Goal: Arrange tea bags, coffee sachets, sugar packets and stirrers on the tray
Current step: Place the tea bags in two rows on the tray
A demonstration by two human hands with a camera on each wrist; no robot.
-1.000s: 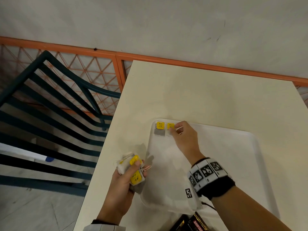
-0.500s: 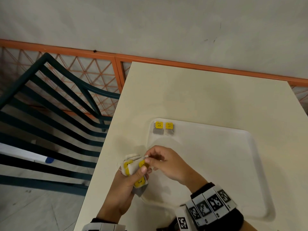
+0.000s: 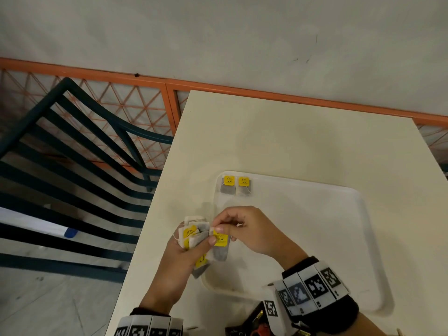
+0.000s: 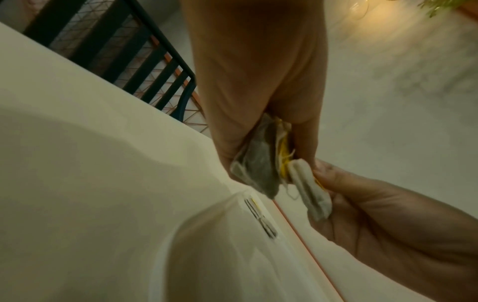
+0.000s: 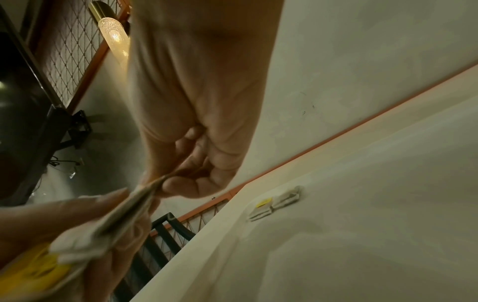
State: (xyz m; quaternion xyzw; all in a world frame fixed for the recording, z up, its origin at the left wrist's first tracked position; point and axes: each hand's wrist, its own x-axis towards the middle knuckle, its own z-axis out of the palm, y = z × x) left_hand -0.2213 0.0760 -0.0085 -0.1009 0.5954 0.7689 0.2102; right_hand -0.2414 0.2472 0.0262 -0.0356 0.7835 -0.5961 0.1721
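Two tea bags (image 3: pixel 234 185) with yellow tags lie side by side in the far left corner of the white tray (image 3: pixel 339 238); they also show in the right wrist view as tea bags (image 5: pixel 276 203). My left hand (image 3: pixel 191 248) grips a bundle of tea bags (image 3: pixel 194 235) at the tray's left edge. My right hand (image 3: pixel 230 229) pinches one tea bag (image 3: pixel 220 246) by its top, right against the bundle. The left wrist view shows the bundle (image 4: pixel 261 163) and the pinched tea bag (image 4: pixel 310 194) side by side.
The tray sits on a cream table (image 3: pixel 291 132) against a grey wall. Dark sachets (image 3: pixel 252 323) lie at the table's near edge. A dark slatted chair (image 3: pixel 72 166) and an orange mesh railing (image 3: pixel 121 100) stand left of the table.
My right hand left the second tea bag in the tray's far corner, came back to the bundle in my left hand and took hold of one tea bag.
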